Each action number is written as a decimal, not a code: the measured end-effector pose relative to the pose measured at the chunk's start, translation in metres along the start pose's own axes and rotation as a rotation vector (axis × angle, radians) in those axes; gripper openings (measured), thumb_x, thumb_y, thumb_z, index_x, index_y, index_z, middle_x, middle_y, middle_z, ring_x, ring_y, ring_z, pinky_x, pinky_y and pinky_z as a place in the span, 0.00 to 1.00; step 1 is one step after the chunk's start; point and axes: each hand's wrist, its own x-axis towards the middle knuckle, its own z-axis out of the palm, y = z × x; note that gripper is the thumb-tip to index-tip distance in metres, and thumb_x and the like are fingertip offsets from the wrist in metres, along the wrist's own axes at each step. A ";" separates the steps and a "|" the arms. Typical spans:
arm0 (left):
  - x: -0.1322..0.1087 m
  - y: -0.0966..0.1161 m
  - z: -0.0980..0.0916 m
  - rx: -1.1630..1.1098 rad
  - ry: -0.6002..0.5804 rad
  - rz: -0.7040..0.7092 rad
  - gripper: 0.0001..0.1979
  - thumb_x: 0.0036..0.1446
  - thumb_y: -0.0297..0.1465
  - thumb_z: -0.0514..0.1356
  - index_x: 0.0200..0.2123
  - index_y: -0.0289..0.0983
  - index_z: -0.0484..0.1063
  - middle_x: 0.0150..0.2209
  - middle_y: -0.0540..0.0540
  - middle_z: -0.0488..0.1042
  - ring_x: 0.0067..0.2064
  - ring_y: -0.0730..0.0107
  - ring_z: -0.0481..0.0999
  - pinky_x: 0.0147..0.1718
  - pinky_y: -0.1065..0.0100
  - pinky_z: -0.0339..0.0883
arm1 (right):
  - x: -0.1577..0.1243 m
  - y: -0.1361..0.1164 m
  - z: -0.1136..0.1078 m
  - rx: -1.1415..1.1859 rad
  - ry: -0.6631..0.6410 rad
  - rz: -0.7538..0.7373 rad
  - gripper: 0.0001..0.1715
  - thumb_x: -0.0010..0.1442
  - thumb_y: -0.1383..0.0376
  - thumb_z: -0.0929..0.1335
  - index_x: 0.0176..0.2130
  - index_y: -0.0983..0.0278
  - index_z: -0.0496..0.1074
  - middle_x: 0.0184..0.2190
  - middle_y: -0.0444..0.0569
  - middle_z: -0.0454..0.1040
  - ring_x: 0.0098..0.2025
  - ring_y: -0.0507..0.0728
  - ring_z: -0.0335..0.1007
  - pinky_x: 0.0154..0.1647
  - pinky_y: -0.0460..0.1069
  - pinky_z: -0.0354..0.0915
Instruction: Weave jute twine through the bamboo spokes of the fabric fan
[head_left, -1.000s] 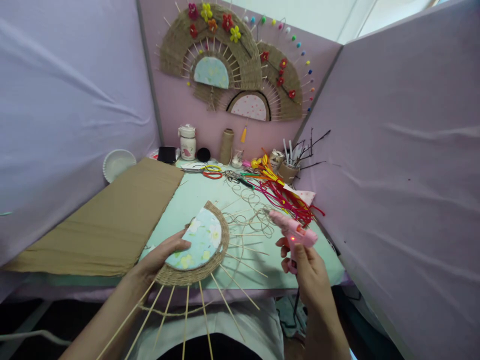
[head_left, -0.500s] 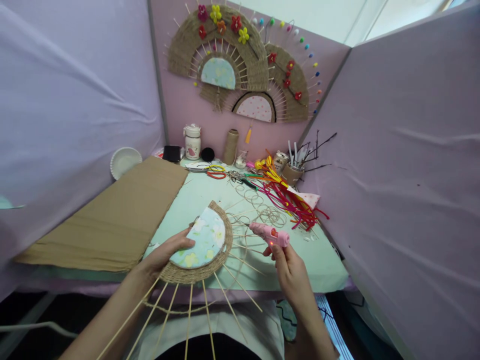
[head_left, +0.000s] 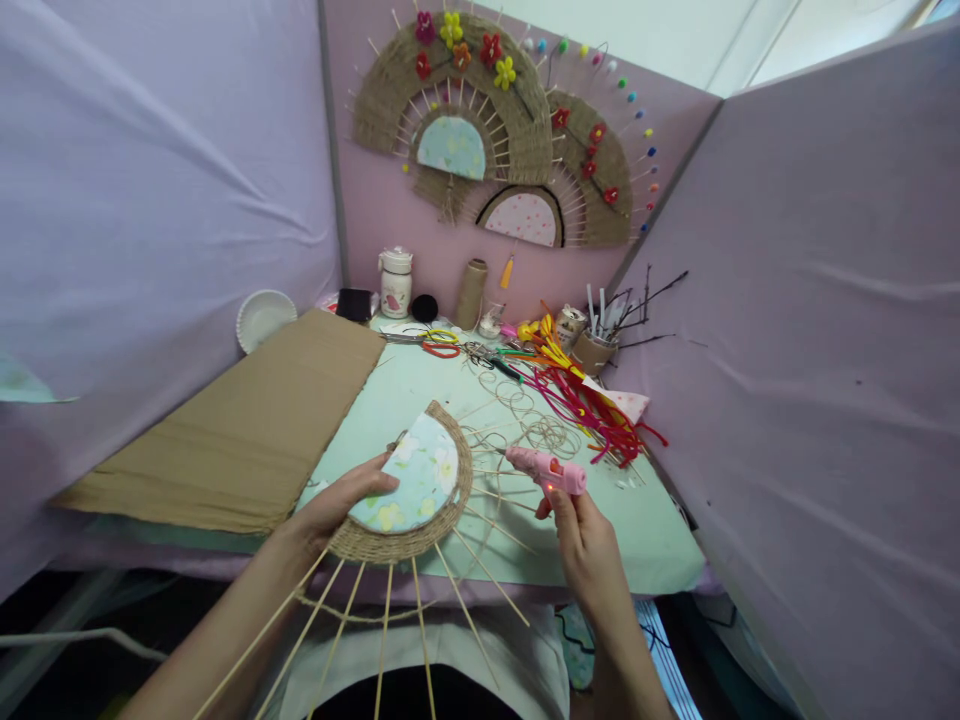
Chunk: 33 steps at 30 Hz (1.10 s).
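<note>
My left hand grips the straight edge of a half-round woven fan, thumb lying on its light-blue floral fabric and the other fingers hidden beneath. Twine is wound in a band round the curve, and thin wooden sticks spread out from it toward me and to the right. A loose strand of twine hangs across the lower sticks. In my right hand is a pink glue gun, its small light glowing red and its nozzle pointing left, close to the fan's right-hand sticks.
Brown cardboard covers the table's left side. Scissors, loose twine and red and yellow pipe cleaners lie behind the fan. A jar and a twine spool stand by the back wall, where finished fans hang.
The whole view has shifted slightly, so everything sits a little further right. Both hands keep their hold on the fan and glue gun, with hardly any movement between them.
</note>
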 end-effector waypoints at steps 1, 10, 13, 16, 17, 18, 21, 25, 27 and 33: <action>0.001 -0.001 -0.001 0.003 -0.004 0.000 0.39 0.45 0.29 0.63 0.62 0.35 0.56 0.43 0.41 0.79 0.36 0.60 0.78 0.35 0.67 0.68 | 0.000 0.000 0.000 -0.003 0.001 -0.002 0.23 0.64 0.51 0.56 0.29 0.61 0.67 0.22 0.44 0.69 0.22 0.53 0.60 0.25 0.47 0.56; 0.001 -0.002 -0.002 0.029 0.007 0.000 0.39 0.44 0.30 0.63 0.61 0.34 0.57 0.45 0.41 0.78 0.38 0.61 0.78 0.37 0.68 0.68 | 0.000 0.003 0.002 -0.004 -0.003 -0.003 0.23 0.63 0.50 0.56 0.29 0.62 0.67 0.19 0.43 0.65 0.21 0.53 0.59 0.24 0.47 0.55; 0.001 -0.001 -0.001 0.035 0.001 0.010 0.39 0.44 0.30 0.63 0.61 0.33 0.56 0.44 0.40 0.78 0.38 0.61 0.78 0.36 0.68 0.68 | 0.000 0.003 0.002 -0.008 0.002 -0.003 0.24 0.63 0.50 0.56 0.28 0.62 0.67 0.18 0.42 0.64 0.20 0.53 0.58 0.23 0.47 0.55; 0.001 -0.001 -0.001 0.034 0.001 0.012 0.40 0.44 0.30 0.63 0.61 0.33 0.56 0.44 0.40 0.78 0.38 0.61 0.78 0.37 0.68 0.68 | 0.000 0.003 0.002 -0.014 0.010 -0.012 0.24 0.63 0.50 0.56 0.28 0.62 0.67 0.18 0.42 0.64 0.20 0.52 0.58 0.24 0.47 0.55; 0.001 -0.001 -0.001 0.034 0.002 0.010 0.40 0.44 0.30 0.63 0.61 0.33 0.56 0.43 0.40 0.78 0.37 0.61 0.78 0.36 0.68 0.68 | 0.000 0.003 0.002 -0.014 0.010 -0.014 0.24 0.63 0.50 0.56 0.28 0.62 0.67 0.18 0.42 0.64 0.20 0.52 0.58 0.24 0.47 0.55; 0.001 -0.001 -0.002 0.035 0.003 0.009 0.40 0.44 0.30 0.63 0.61 0.33 0.56 0.43 0.40 0.78 0.37 0.61 0.78 0.36 0.68 0.67 | 0.000 0.003 0.002 -0.013 0.008 -0.015 0.25 0.63 0.50 0.56 0.28 0.62 0.67 0.18 0.42 0.63 0.20 0.53 0.58 0.24 0.47 0.55; 0.001 -0.001 -0.002 0.026 -0.005 0.005 0.40 0.44 0.30 0.63 0.61 0.33 0.55 0.42 0.41 0.79 0.36 0.62 0.78 0.35 0.68 0.68 | 0.000 0.004 0.003 -0.010 0.002 -0.009 0.25 0.64 0.49 0.56 0.28 0.62 0.67 0.18 0.42 0.62 0.20 0.53 0.59 0.24 0.46 0.55; 0.002 -0.003 -0.003 0.011 -0.014 0.006 0.40 0.44 0.30 0.63 0.61 0.33 0.55 0.41 0.41 0.79 0.36 0.63 0.78 0.34 0.69 0.68 | -0.001 0.005 0.003 -0.015 -0.002 -0.003 0.25 0.64 0.50 0.56 0.28 0.62 0.67 0.18 0.41 0.62 0.20 0.53 0.59 0.24 0.46 0.55; 0.002 -0.004 -0.004 0.009 -0.020 0.004 0.40 0.44 0.30 0.64 0.61 0.33 0.55 0.41 0.41 0.79 0.35 0.63 0.78 0.34 0.69 0.68 | -0.001 0.005 0.003 -0.016 0.000 -0.013 0.25 0.64 0.50 0.56 0.27 0.62 0.66 0.18 0.42 0.63 0.21 0.53 0.60 0.25 0.46 0.56; 0.002 -0.003 -0.003 -0.006 -0.024 0.008 0.38 0.45 0.29 0.63 0.60 0.34 0.56 0.41 0.42 0.79 0.35 0.64 0.78 0.35 0.69 0.68 | -0.001 0.003 0.003 -0.025 0.009 -0.031 0.24 0.64 0.50 0.56 0.27 0.62 0.66 0.20 0.43 0.65 0.23 0.53 0.62 0.26 0.46 0.56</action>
